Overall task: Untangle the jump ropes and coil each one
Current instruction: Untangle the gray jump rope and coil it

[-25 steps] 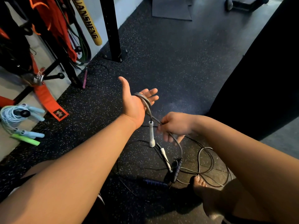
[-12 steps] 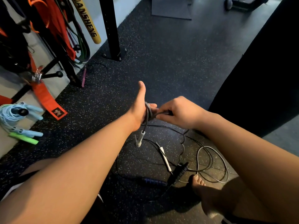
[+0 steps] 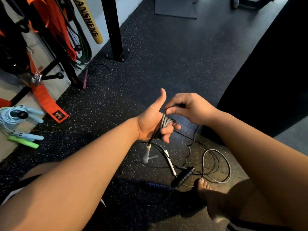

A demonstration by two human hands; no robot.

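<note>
While my left hand [image 3: 152, 124] holds 3 or so grey rope [image 3: 165, 121] wraps and my right hand [image 3: 188, 108] pinches the strand, the trailing part may snag the black-handled rope [image 3: 183, 176] on the floor.

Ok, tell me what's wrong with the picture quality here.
Head view: wide-angle bending curves the black post and stretches both forearms; the right side is lost in deep shadow; the white handle hanging from the left hand is motion-blurred; the right hand is sharper.

A yellow band [image 3: 88, 20] hanging at the rack reads "ANSHENG", its start cut off; the orange strap's label [image 3: 58, 115] is illegible.
</note>
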